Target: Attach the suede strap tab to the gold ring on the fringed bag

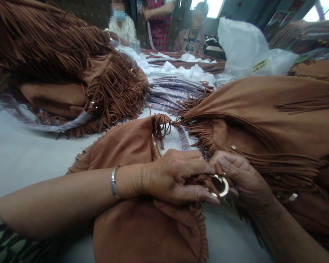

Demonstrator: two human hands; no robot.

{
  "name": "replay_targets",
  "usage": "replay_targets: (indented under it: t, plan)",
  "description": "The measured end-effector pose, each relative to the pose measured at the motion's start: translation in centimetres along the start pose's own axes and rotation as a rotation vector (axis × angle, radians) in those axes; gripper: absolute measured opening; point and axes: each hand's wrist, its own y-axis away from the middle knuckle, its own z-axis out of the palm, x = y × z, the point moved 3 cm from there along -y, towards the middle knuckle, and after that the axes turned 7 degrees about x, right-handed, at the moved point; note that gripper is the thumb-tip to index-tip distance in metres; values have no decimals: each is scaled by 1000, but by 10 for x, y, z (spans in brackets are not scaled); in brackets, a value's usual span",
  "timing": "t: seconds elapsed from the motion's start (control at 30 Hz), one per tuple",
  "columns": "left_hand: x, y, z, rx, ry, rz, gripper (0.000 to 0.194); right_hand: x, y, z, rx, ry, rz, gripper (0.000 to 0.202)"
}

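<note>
A brown suede bag [150, 230] with a ruffled, fringed edge and a gold zipper lies before me, partly covered by my left arm. My left hand [175, 177] reaches across it, fingers and thumb closed on a brown leather tab at the bag's end. A gold metal ring [224, 187] passes through the leather between my two hands. On the ring's other side, my right hand [241, 179] pinches a short brown leather loop [218, 169] at the top of the ring. Parts of the tab are hidden behind my fingers.
Fringed brown bags [117, 87] are heaped at left, and more brown suede bags [285, 109] lie at right. Plastic-wrapped straps [172, 93] and white wrapping [170, 69] lie farther back on the white table [33, 149]. A clear plastic bag [241, 44] stands behind. Several people are across the table.
</note>
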Motion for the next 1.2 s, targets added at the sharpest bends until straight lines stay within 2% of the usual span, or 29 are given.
replay_targets:
  t: [0.17,0.53,0.77,0.9,1.07,1.2]
  plan:
    - [-1,0,1,-53,-1,-42,39,-1,0,-1,-37,1,-21,34]
    - [-1,-3,-1,-123,83,-65,40,3,0,2,-73,-39,93,38]
    - [-2,-3,-2,-144,123,-76,37,0,2,0,-33,19,16,37]
    - [-2,-2,-1,-115,116,-69,36,-2,2,1,-40,27,1,36]
    - [-1,-1,-3,-2,84,-19,35,-3,2,1,-27,6,-27,35]
    - [-1,-3,-6,22,151,-63,32,-4,1,4,-37,-54,-37,35]
